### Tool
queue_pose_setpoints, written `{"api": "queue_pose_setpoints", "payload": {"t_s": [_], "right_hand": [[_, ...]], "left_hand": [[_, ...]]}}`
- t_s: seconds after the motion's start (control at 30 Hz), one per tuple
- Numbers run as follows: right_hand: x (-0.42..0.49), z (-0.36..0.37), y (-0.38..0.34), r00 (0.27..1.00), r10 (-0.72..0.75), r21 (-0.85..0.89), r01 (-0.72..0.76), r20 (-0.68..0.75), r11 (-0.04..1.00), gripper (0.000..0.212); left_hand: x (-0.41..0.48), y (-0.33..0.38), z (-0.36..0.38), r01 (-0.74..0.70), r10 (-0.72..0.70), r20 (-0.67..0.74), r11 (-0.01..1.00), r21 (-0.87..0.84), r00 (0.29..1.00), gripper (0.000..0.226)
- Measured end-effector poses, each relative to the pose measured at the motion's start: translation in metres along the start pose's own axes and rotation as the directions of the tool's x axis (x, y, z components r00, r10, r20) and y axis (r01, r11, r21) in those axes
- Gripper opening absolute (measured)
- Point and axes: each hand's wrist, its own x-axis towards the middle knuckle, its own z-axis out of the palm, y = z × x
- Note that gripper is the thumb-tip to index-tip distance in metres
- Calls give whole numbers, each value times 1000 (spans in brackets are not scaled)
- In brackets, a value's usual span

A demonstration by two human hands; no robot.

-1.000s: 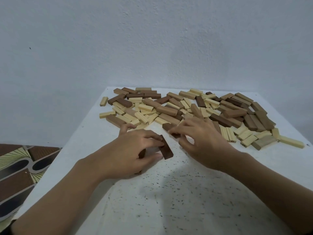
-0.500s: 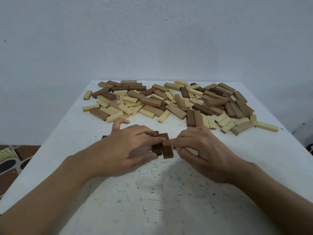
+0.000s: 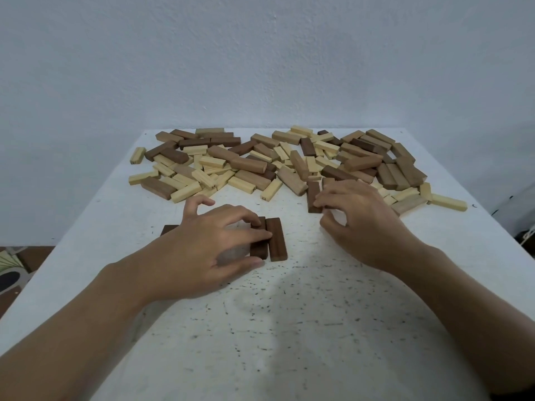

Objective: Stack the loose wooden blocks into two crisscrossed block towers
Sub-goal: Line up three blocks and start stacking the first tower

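Speckled white table (image 3: 289, 328), loose blocks (image 3: 249, 164), pale wall (image 3: 260, 53)

Right hand (image 3: 356, 215) has reached away, seemingly pinching another dark block (image 3: 313, 195)

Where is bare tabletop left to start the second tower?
Bare: the near table this side of both hands, and the strip between the dark blocks under the left hand and the right hand. Crowded: the far block pile.
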Motion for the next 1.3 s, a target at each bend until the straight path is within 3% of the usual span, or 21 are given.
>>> {"api": "queue_pose_setpoints", "payload": {"t_s": [0.1,0.33,0.5,0.63,0.77,1.0,1.3], "right_hand": [[-4,-3,-7,992,-129,103,130,-13,986,20],[-9,0,-28,954,-288,306,249,86,919,23],[-9,-2,-22,960,-270,409,217,77,886,22],[-9,3,-15,976,-219,400,205,-11,893,34],[-8,6,-12,980,-153,326,104,128,940,54],[-8,2,-12,956,-219,461,108,194,881,54],[-4,3,-6,932,-257,546,80,257,834,55]], "left_hand": [[1,3,0,-12,12,4,1000,22,1000,50],[1,4,-1,-48,49,-6,998,38,999,46],[1,5,1,-38,39,-32,999,36,999,50],[4,11,0,55,-57,32,996,70,998,68],[6,12,1,64,-76,93,991,120,993,75],[5,10,-5,100,-92,102,992,-79,990,66],[6,13,-8,127,-109,142,984,-128,984,69]]}}
